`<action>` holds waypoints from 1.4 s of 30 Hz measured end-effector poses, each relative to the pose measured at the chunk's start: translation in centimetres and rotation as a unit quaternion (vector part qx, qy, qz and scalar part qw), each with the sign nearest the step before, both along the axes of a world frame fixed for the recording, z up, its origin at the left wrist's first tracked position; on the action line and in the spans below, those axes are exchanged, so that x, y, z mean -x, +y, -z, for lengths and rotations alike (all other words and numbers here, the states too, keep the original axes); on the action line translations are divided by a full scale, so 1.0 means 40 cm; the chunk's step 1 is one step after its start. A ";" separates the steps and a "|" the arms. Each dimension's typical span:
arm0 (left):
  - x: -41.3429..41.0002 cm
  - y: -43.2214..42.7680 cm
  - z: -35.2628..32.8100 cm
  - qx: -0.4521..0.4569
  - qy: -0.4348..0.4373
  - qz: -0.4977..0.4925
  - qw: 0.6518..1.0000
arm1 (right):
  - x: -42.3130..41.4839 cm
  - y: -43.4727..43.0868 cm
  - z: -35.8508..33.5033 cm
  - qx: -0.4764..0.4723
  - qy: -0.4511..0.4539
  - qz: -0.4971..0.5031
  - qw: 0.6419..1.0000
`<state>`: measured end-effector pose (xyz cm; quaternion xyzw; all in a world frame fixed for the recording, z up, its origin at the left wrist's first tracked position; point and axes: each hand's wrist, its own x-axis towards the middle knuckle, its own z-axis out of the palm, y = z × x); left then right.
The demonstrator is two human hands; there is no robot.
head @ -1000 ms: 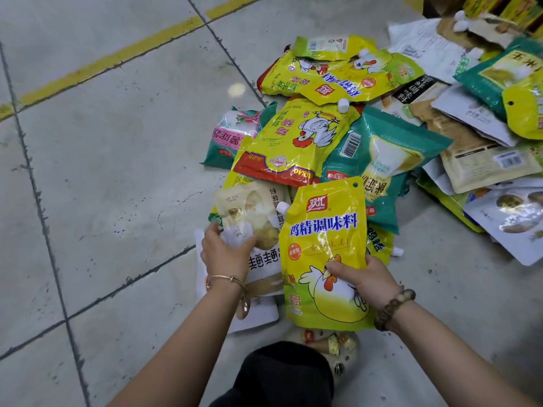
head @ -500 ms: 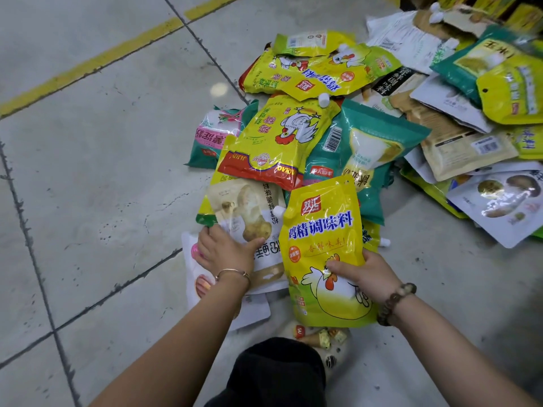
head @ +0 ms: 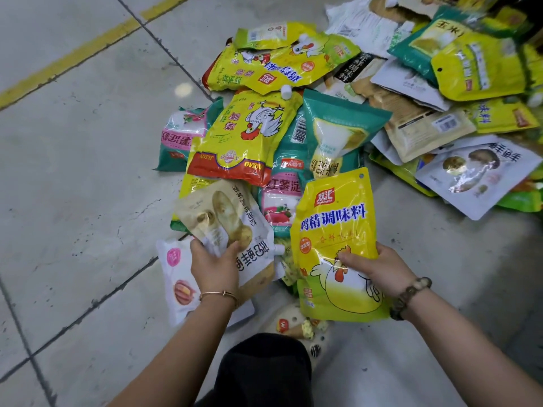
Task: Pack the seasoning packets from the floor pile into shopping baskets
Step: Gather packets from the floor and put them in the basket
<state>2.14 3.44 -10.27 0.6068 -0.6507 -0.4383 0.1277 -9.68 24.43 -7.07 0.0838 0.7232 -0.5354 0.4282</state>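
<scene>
A pile of seasoning packets [head: 338, 136] covers the tiled floor ahead of me and to the right. My right hand [head: 379, 271] grips a yellow chicken seasoning packet [head: 335, 230] by its lower right edge and holds it upright in front of the pile. My left hand [head: 213, 267] grips a beige spouted pouch [head: 223, 221] with mushroom pictures at the near edge of the pile. A white packet with a pink label [head: 179, 277] lies flat under that hand. No shopping basket is in view.
Grey floor tiles [head: 73, 171] stretch to the left, crossed by a yellow painted line [head: 67, 66]. My dark trouser knee [head: 264, 368] and a decorated clog [head: 296, 324] are directly below the hands. More packets crowd the upper right corner.
My left hand has closed on the beige pouch and lifted its near end off the white packet. The yellow packet has shifted slightly right in my right hand.
</scene>
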 end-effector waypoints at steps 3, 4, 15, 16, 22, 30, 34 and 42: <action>-0.009 0.018 -0.035 -0.032 0.046 0.030 0.998 | 0.010 0.015 -0.006 -0.001 0.004 0.002 1.000; -0.012 0.025 -0.046 -0.041 0.058 0.043 0.997 | 0.016 0.024 -0.008 -0.004 0.009 0.008 1.000; -0.036 0.078 -0.113 -0.084 0.124 0.183 0.972 | 0.085 0.149 -0.100 -0.006 -0.004 0.069 0.998; -0.030 0.084 -0.124 -0.085 0.132 0.185 0.970 | 0.090 0.157 -0.114 -0.003 -0.006 0.065 0.998; 0.048 0.107 -0.224 -0.125 0.220 0.205 0.945 | 0.092 0.183 -0.218 -0.009 0.061 0.078 0.995; 0.130 0.153 -0.400 -0.107 0.327 0.223 0.912 | 0.109 0.194 -0.419 -0.005 0.134 0.127 0.983; 0.171 0.157 -0.513 -0.079 0.370 0.264 0.887 | 0.124 0.212 -0.522 -0.004 0.172 0.143 0.975; 0.266 0.261 -0.757 -0.085 0.454 0.314 0.829 | 0.114 0.350 -0.759 0.012 0.266 0.231 0.936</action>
